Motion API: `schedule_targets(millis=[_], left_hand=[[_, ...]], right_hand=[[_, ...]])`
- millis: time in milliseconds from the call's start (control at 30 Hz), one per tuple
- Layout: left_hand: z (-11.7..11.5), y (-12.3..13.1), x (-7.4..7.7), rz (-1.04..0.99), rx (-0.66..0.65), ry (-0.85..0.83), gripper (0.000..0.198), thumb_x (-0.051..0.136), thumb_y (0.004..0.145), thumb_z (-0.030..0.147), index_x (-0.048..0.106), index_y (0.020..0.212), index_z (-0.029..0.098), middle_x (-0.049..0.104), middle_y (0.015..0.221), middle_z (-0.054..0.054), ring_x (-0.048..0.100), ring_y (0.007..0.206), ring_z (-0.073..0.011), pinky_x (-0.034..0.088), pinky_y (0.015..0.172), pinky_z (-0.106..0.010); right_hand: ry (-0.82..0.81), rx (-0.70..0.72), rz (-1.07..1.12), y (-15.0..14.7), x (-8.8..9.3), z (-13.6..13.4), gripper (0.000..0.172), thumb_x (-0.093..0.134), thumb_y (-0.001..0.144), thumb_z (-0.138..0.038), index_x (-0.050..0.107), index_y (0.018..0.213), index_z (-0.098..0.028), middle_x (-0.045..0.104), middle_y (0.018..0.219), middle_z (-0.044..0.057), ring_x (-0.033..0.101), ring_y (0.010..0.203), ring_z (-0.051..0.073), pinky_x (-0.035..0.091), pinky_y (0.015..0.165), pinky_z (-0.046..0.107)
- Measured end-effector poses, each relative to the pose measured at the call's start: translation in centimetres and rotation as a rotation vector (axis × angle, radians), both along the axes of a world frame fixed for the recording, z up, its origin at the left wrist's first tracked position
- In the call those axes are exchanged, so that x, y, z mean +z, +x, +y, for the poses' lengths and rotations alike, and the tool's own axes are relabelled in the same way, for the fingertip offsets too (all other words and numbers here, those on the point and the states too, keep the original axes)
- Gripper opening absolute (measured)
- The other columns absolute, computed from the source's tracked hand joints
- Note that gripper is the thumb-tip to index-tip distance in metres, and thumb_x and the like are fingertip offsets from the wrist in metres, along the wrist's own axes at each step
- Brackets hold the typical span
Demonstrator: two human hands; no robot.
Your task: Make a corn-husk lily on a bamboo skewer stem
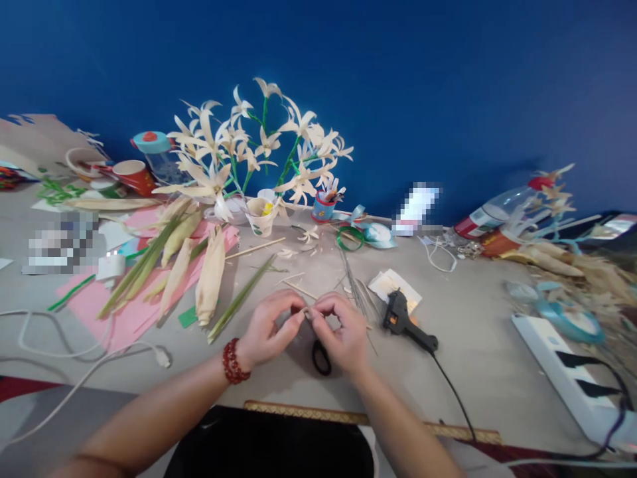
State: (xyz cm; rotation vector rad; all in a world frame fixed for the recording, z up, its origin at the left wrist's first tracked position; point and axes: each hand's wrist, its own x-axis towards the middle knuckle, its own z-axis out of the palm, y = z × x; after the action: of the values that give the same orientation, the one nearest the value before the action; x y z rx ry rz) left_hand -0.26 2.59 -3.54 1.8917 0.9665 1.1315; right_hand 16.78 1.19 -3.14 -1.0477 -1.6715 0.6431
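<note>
My left hand (273, 328), with a red bead bracelet (235, 362) at the wrist, and my right hand (343, 332) meet over the middle of the table. Between their pinched fingertips is a small pale piece (307, 312), too small to make out fully. Just below my right hand shows a black loop handle (321, 358), apparently of scissors, partly hidden. To the right lies a black glue gun (405, 318) by a white paper pad (393, 289). Thin wires (351, 282) and sticks lie beyond my fingers.
Corn husks (211, 275) and green leaf strips lie on pink paper (117, 325) at left. Pale husk flowers on green stems stand in a paper cup (261, 216) behind. A power strip (562, 378), green tape roll (350, 238) and plastic bottle (492, 209) are rightward. Cables cross both sides.
</note>
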Motion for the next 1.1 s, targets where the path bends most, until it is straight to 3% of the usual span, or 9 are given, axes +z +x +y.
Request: schedule_targets(millis=[233, 433, 633, 933, 1100], left_hand=[[0.06, 0.16, -0.38, 0.062, -0.001, 0.065, 0.013, 0.05, 0.085, 0.014, 0.056, 0.074, 0.019, 0.06, 0.071, -0.002, 0.056, 0.07, -0.0171, 0.045, 0.07, -0.03], [0.52, -0.37, -0.14, 0.072, 0.141, 0.035, 0.015, 0.049, 0.086, 0.015, 0.057, 0.074, 0.018, 0.061, 0.071, -0.002, 0.057, 0.07, -0.0169, 0.045, 0.069, -0.029], [0.04, 0.01, 0.08, 0.043, 0.0, -0.029, 0.013, 0.05, 0.089, 0.021, 0.06, 0.082, 0.018, 0.063, 0.079, -0.004, 0.058, 0.075, -0.0176, 0.045, 0.071, -0.029], [0.19, 0.12, -0.54, 0.105, 0.078, -0.029, 0.021, 0.044, 0.084, 0.014, 0.05, 0.064, 0.019, 0.051, 0.062, 0.001, 0.049, 0.062, -0.0144, 0.038, 0.061, -0.026], [0.11, -0.13, -0.03, 0.036, 0.042, -0.066, 0.019, 0.045, 0.088, 0.02, 0.055, 0.072, 0.018, 0.057, 0.068, -0.001, 0.054, 0.066, -0.0156, 0.042, 0.065, -0.027]], right_hand=[[-0.003, 0.039, -0.024, -0.43, -0.05, -0.15, 0.012, 0.057, 0.086, -0.015, 0.056, 0.075, -0.021, 0.06, 0.071, 0.001, 0.057, 0.064, 0.016, 0.046, 0.06, 0.029], [0.05, -0.061, 0.072, 0.11, -0.35, -0.07, 0.012, 0.058, 0.084, -0.014, 0.057, 0.074, -0.022, 0.059, 0.07, 0.001, 0.058, 0.067, 0.017, 0.047, 0.063, 0.031], [0.009, -0.003, 0.029, -0.28, -0.06, -0.04, 0.012, 0.057, 0.085, -0.017, 0.057, 0.075, -0.022, 0.061, 0.07, 0.001, 0.059, 0.065, 0.017, 0.047, 0.062, 0.03], [0.081, -0.053, 0.047, -0.19, -0.28, -0.3, 0.012, 0.057, 0.085, -0.015, 0.057, 0.076, -0.022, 0.06, 0.071, 0.001, 0.059, 0.067, 0.017, 0.048, 0.063, 0.031], [0.066, -0.08, 0.106, 0.1, -0.38, -0.06, 0.013, 0.058, 0.085, -0.014, 0.057, 0.076, -0.022, 0.059, 0.071, 0.001, 0.058, 0.067, 0.017, 0.047, 0.062, 0.031]])
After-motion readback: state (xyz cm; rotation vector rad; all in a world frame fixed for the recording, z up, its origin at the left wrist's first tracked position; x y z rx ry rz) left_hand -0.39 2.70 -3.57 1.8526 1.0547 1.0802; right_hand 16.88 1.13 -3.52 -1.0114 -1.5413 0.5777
